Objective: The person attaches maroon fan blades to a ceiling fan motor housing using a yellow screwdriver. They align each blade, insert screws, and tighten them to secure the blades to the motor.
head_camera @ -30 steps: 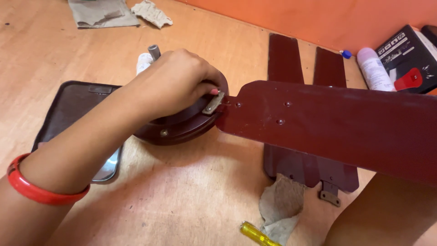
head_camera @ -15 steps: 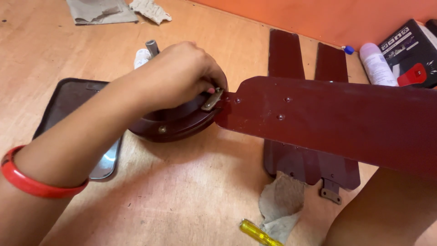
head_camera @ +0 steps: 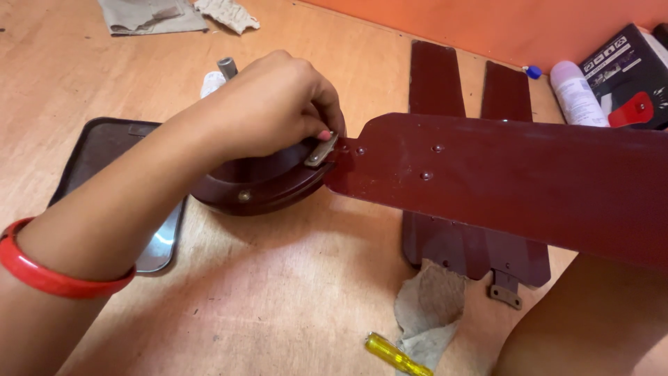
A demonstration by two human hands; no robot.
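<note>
My left hand [head_camera: 275,108] pinches the metal bracket [head_camera: 321,150] atop the fan motor housing [head_camera: 257,184], fan blade [head_camera: 501,177] at three o'clock.

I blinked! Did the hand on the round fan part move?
No. The left hand still sits on the fan motor, fingertips beside its metal bracket.

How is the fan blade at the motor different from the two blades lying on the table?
The attached blade runs sideways, raised, its bracket under the left hand. The two loose blades lie flat, pointing away, partly beneath it, untouched. All are dark red-brown with screw holes.
</note>
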